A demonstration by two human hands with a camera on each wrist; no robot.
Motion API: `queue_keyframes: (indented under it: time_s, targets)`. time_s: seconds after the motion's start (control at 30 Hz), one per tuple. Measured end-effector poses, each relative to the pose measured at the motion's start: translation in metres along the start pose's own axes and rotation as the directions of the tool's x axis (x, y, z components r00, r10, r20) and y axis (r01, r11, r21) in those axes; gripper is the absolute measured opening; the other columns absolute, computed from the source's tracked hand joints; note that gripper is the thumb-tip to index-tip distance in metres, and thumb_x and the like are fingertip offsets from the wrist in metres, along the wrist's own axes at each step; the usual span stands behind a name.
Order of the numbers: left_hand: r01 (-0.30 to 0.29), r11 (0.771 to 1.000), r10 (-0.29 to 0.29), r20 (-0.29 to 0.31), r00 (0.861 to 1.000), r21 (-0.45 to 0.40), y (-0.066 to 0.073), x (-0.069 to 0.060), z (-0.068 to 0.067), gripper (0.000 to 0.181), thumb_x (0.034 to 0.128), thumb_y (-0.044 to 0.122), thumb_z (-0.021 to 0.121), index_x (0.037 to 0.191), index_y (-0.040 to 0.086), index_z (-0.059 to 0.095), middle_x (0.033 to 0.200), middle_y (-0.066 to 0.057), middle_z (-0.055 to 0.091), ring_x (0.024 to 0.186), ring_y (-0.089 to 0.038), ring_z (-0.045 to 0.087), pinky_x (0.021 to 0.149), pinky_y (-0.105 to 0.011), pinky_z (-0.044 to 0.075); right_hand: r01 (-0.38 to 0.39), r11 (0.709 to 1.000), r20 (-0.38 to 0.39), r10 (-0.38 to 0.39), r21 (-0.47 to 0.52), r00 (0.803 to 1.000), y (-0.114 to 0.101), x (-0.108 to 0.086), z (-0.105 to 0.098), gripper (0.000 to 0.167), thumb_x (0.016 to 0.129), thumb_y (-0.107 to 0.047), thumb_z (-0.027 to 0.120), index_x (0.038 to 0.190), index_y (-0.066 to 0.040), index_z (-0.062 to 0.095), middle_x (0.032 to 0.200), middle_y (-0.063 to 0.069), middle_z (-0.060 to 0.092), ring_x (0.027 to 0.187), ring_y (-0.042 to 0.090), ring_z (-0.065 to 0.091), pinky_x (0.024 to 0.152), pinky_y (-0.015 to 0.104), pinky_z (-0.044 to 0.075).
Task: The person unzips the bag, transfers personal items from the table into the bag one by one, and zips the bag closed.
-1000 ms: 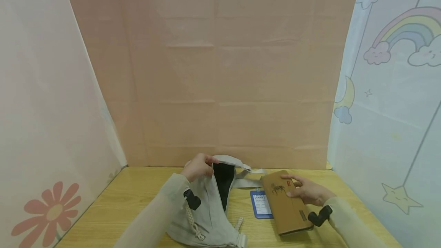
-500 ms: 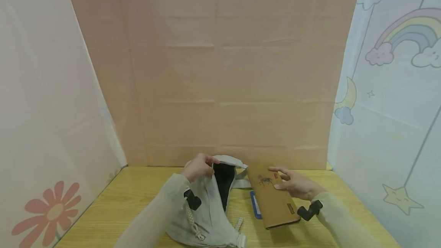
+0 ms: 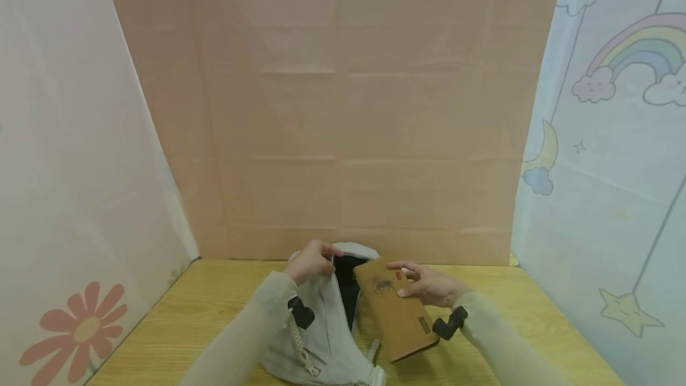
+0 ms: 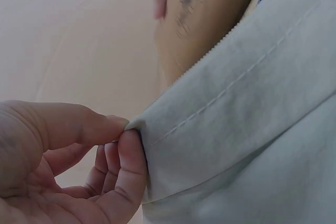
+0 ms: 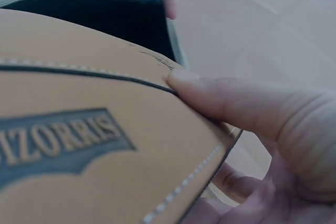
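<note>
A light grey bag (image 3: pixel 316 320) with an unzipped, dark-lined opening lies on the table. My left hand (image 3: pixel 311 262) pinches the edge of that opening between thumb and finger; the left wrist view shows the pinched fabric (image 4: pixel 210 124) close up. In my right hand (image 3: pixel 431 286) is a tan long wallet (image 3: pixel 399 314), thumb on its face and fingers underneath. The wallet is tilted, its far end beside the bag's opening. In the right wrist view, the dark opening (image 5: pixel 94 22) lies just beyond the wallet (image 5: pixel 79 98).
The wooden table (image 3: pixel 498 320) ends at a tan paper backdrop (image 3: pixel 343 136). Patterned white sheets hang on both sides, the right one (image 3: pixel 605 207) with a rainbow. A knotted cord (image 3: pixel 301 347) hangs on the bag's front.
My right hand has carried the wallet leftward from the right side to the bag's opening. The wallet now hides the blue card badge. My left hand keeps its place at the bag's edge.
</note>
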State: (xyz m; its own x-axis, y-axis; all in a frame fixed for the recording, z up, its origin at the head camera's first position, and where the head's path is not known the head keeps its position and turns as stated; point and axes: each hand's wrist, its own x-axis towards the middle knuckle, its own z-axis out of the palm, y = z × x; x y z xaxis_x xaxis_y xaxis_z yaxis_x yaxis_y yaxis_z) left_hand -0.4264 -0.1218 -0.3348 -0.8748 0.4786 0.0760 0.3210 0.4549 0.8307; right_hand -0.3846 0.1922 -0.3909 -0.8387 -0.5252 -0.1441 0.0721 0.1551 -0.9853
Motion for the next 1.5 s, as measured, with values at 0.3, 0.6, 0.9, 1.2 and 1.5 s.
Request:
queue_keyframes:
  time_s: [0.3,0.6,0.9,1.2,1.5]
  targets:
    - [0.004,1.0,-0.004,-0.005,1.0,0.011,-0.001,0.002,0.0,0.05,0.0679,-0.014,0.06,0.115,0.001,0.07,0.115,-0.017,0.062,0.085,-0.02,0.046,0.057,-0.028,0.04,-0.013,1.0,0.034,0.013,0.01,0.999,0.005,0.027,0.014,0.071,0.088,-0.002,0.065,0.15,-0.015,0.032,0.153,0.031,-0.021,0.141,0.056,0.003,0.105,0.071,0.019]
    - [0.01,1.0,-0.011,0.006,1.0,0.012,-0.004,0.002,0.001,0.051,0.068,-0.014,0.059,0.116,0.0,0.069,0.112,-0.021,0.062,0.078,-0.018,0.045,0.055,-0.027,0.04,0.01,0.999,0.02,-0.011,0.042,1.0,0.003,0.046,0.025,0.072,0.088,-0.001,0.065,0.151,-0.013,0.031,0.154,0.029,-0.02,0.141,0.053,0.01,0.109,0.062,0.025]
    - [0.007,0.999,-0.008,0.003,1.0,0.04,-0.005,0.002,0.001,0.053,0.0673,-0.014,0.059,0.117,0.002,0.069,0.113,-0.019,0.062,0.081,-0.02,0.047,0.056,-0.028,0.04,0.047,0.995,-0.019,-0.045,0.084,0.999,0.007,0.058,0.034,0.071,0.087,0.002,0.065,0.149,-0.011,0.032,0.15,0.031,0.004,0.116,0.034,0.051,0.086,0.039,0.05]
    - [0.017,0.999,-0.018,0.008,1.0,0.047,-0.006,0.002,0.0,0.052,0.0685,-0.012,0.06,0.117,0.003,0.069,0.115,-0.016,0.063,0.086,-0.022,0.049,0.057,-0.029,0.041,0.059,0.987,-0.034,-0.055,0.15,0.998,0.006,0.071,0.041,0.068,0.087,0.008,0.061,0.147,-0.009,0.034,0.149,0.031,0.002,0.103,0.026,0.057,0.083,0.037,0.051]
    - [0.023,0.997,-0.024,0.016,1.0,0.073,-0.008,0.002,0.0,0.05,0.0707,-0.01,0.061,0.118,0.005,0.069,0.115,-0.016,0.063,0.086,-0.021,0.05,0.058,-0.03,0.042,0.064,0.984,-0.045,-0.057,0.165,0.997,0.006,0.078,0.05,0.068,0.087,0.009,0.061,0.147,-0.007,0.034,0.148,0.034,0.009,0.097,0.023,0.058,0.079,0.034,0.052]
